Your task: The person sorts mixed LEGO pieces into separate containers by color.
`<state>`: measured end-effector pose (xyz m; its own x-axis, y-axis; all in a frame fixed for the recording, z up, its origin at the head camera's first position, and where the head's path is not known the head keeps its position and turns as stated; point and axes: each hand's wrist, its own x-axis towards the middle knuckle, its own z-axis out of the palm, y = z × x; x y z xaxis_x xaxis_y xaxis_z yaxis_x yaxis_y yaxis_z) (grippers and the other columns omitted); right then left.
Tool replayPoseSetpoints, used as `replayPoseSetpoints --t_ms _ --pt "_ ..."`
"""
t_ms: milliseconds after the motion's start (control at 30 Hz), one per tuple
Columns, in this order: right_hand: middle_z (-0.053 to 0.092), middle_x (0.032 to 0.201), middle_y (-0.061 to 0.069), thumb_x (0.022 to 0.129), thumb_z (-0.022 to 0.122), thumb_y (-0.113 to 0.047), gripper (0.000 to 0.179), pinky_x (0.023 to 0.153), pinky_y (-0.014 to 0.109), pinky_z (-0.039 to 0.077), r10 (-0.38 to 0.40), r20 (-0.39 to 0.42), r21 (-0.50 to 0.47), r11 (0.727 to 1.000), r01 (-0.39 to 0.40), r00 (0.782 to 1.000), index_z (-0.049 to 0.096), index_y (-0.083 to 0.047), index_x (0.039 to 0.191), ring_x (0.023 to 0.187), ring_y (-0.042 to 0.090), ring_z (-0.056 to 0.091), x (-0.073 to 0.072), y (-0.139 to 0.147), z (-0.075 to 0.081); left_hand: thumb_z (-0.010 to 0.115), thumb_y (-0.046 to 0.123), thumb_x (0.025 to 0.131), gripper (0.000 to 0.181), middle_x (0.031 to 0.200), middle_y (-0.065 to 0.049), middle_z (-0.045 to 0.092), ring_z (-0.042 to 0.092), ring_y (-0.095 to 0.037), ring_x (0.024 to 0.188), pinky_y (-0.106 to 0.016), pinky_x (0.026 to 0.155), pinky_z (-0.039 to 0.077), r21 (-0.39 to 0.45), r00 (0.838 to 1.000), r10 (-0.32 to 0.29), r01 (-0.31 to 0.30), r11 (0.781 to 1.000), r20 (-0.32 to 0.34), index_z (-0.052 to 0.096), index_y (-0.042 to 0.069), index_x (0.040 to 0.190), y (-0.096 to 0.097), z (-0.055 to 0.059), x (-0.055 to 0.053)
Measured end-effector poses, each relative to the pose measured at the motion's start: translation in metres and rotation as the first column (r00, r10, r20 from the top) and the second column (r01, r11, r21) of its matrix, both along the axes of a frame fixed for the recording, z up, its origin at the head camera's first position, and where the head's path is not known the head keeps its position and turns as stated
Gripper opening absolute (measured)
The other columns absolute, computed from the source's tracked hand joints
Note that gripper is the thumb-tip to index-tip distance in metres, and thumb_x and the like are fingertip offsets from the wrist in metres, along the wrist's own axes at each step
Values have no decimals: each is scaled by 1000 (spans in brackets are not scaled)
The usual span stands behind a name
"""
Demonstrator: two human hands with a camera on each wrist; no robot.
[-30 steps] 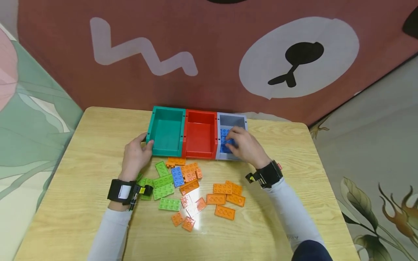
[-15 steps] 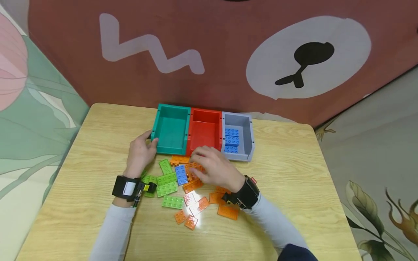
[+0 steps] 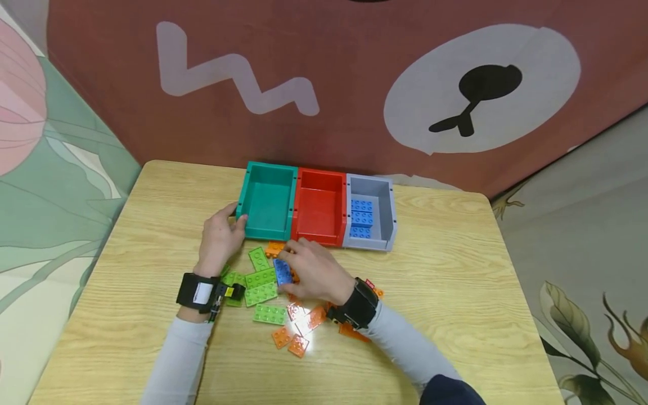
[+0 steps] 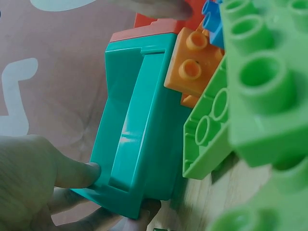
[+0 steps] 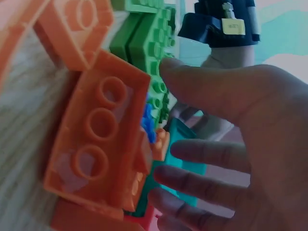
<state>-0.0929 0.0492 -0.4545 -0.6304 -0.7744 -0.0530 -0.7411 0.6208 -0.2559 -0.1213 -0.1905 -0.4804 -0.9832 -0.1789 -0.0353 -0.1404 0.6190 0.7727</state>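
Wooden bench, blue brick lying beside green bricks

My left fingers grip the green tray by its edge; my right fingers stand parted around the blue brick, though I can't tell whether they touch it; other blue bricks sit in the grey tray.
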Motion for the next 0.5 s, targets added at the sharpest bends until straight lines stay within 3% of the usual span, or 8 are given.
replayPoseSetpoints --t_ms 233,367,500 --pt "65 125 5 85 78 -49 62 83 32 49 -10 -19 9 1000 11 1000 70 -12 134 100 18 50 3 -8 -10 52 26 107 53 147 -26 57 65 -38 121 -59 108 46 -5 1000 -9 9 1000 -14 49 -1 153 1 0 -1" --pt "65 128 5 85 79 -42 59 94 35 50 5 4 8 1000 -5 1000 69 -12 135 107 19 53 6 -8 -12 52 26 107 53 148 -26 56 64 -39 122 -59 106 47 -15 1000 -8 8 1000 -1 49 0 153 2 1 0" --pt "62 133 4 82 76 -18 55 108 40 45 46 50 -9 999 -46 998 66 -12 136 120 21 55 8 -7 -13 51 27 107 54 149 -26 55 66 -39 119 -58 103 50 -25 1000 -5 5 1000 9 48 0 154 1 1 0"
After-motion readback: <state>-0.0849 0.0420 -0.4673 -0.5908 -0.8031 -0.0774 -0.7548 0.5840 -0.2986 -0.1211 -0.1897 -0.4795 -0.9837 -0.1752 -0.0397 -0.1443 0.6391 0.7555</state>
